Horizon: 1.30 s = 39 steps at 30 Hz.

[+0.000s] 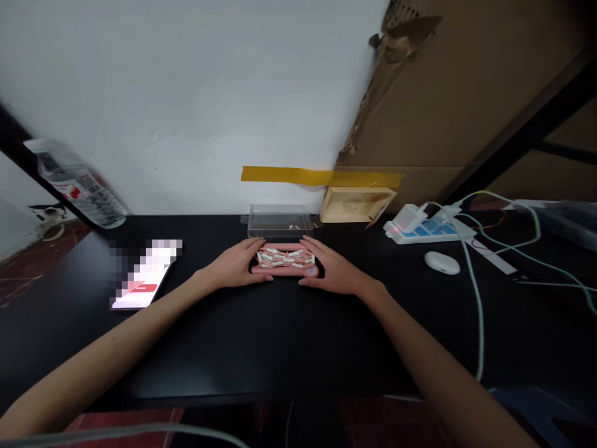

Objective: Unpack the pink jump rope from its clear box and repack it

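A pink and white beaded jump rope (286,259) lies bundled on the black table in front of me, its two pink handles running along the far and near sides. My left hand (237,264) curves around the bundle's left end, thumb at the near side and fingers at the far side. At the right end, my right hand (329,264) grips in the same way, its thumb close to a pale round handle tip. Just behind the rope stands a clear plastic box (280,219).
A wooden frame (359,193) leans at the back, right of the plastic box. On the right are a power strip (426,232) with cables and a white earbud case (441,262). A lit phone (147,277) and a plastic bottle (79,186) are on the left.
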Available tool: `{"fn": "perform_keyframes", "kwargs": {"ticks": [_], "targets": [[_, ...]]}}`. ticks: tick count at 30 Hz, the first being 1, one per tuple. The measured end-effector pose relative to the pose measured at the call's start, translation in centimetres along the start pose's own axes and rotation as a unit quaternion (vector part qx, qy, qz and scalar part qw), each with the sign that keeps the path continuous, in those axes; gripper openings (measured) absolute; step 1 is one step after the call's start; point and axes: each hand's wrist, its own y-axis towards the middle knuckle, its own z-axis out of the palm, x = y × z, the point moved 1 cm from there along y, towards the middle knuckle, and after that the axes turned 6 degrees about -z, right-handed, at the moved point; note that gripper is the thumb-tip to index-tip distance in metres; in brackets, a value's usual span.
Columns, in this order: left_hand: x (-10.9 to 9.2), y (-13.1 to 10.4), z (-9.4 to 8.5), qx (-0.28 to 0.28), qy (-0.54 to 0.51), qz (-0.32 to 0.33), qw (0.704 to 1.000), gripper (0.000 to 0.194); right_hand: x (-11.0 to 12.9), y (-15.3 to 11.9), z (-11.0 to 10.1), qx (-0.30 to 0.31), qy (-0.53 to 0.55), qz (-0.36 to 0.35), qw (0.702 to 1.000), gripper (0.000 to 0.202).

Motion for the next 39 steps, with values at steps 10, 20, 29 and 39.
{"fn": "perform_keyframes", "kwargs": {"ticks": [10, 20, 29, 39], "targets": [[-0.1, -0.4, 1.8, 0.011, 0.026, 0.009, 1.0, 0.09, -0.7, -0.1, 0.8, -0.015, -0.023, 0.027, 0.999, 0.112], [-0.1, -0.5, 2.6, -0.061, -0.002, -0.043, 0.997, 0.094, -1.3, -0.1, 1.2, -0.034, -0.052, 0.01, 0.998, 0.112], [-0.2, -0.7, 2.3, -0.065, -0.026, -0.06, 0.996, 0.09, -1.4, -0.2, 1.1, -0.042, -0.047, 0.009, 0.998, 0.109], [-3.3, 0.1, 1.2, -0.076, 0.021, 0.067, 0.995, 0.066, 1.4, 0.4, 1.0, -0.055, -0.018, -0.04, 0.998, 0.09]]}}
